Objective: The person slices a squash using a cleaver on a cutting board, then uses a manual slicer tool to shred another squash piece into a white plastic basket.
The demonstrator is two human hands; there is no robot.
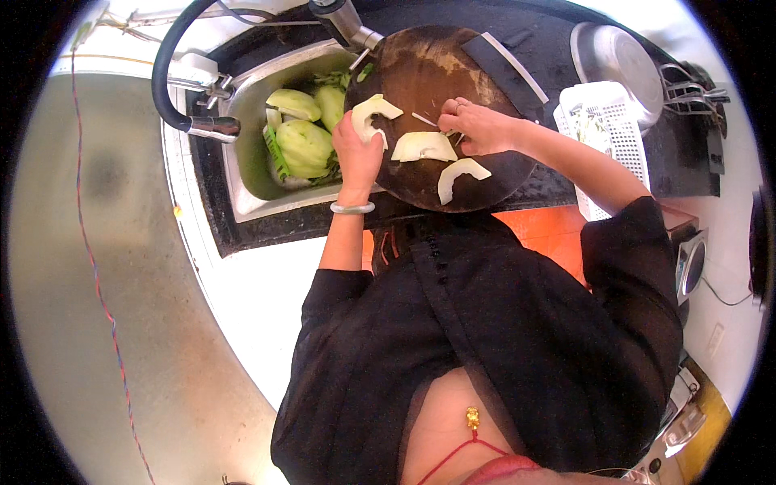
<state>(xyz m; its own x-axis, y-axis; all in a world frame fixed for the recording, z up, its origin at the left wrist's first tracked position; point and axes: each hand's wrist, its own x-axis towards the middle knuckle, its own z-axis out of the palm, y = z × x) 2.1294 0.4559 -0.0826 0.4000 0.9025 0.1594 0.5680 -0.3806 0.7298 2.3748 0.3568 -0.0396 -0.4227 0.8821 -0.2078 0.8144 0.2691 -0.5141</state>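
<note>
My left hand (357,158) is closed around a curved, hollowed slice of pale gourd (375,107), held at the left side of a round dark wooden chopping board (408,61). On the board's middle lies a broader gourd piece (424,147), cut face showing. Nearer to me rests an arched gourd slice (461,175). Just above the broad piece, my right hand (478,128) has its fingers pinched together. Thin pale scraps (424,120) lie by those fingertips; what the fingers hold is hidden. A cleaver (508,69) lies across the board's far right edge.
Left of the board, a metal sink (246,202) holds several peeled green gourds (303,148) and peelings. A black faucet hose (158,81) arches over its left side. At right stand a white perforated basket (622,137) and a metal basin (618,65).
</note>
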